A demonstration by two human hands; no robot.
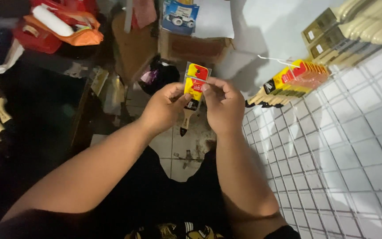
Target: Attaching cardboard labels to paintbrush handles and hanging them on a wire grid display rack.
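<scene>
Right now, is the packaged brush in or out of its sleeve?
In: the paintbrush sits inside its clear sleeve, handle down, held by the left hand and right hand.

Packaged brushes (290, 82) hang on a wire grid (345, 146); a paint roller (51, 21) lies apart.

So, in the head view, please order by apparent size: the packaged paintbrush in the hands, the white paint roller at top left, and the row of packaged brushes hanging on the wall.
1. Row of packaged brushes.
2. White paint roller.
3. Packaged paintbrush; its middle is hidden by the hands, so 2 and 3 look alike and are unsure.
</scene>
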